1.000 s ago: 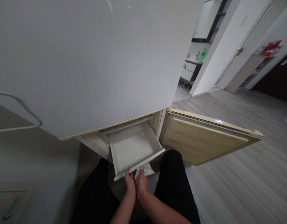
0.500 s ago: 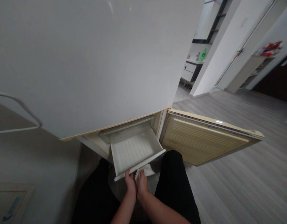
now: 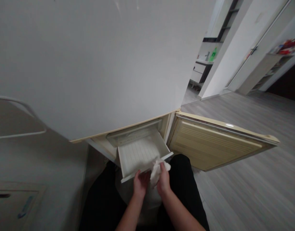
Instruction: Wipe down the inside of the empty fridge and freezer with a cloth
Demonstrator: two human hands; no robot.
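A white pull-out drawer (image 3: 137, 155) with a ribbed bottom juts from the lower compartment of a fridge (image 3: 128, 64). My left hand (image 3: 140, 183) grips the drawer's front edge, thumb on top and the other fingers underneath, partly hidden. Crumpled white cloth or tissue (image 3: 156, 172) is pinched in my right hand (image 3: 163, 180), close to the right part of that front edge. Whether the cloth touches the edge, I cannot tell.
The fridge's lower door (image 3: 217, 141) stands swung out to the right, by my right knee (image 3: 182, 166). A wall with a panel (image 3: 15, 202) is at the left. Grey wood-look floor (image 3: 253, 189) spreads out on the right.
My right hand has moved right and up with the white cloth, away from my left hand. The left hand has shifted slightly right along the drawer edge. The camera view has turned a little.
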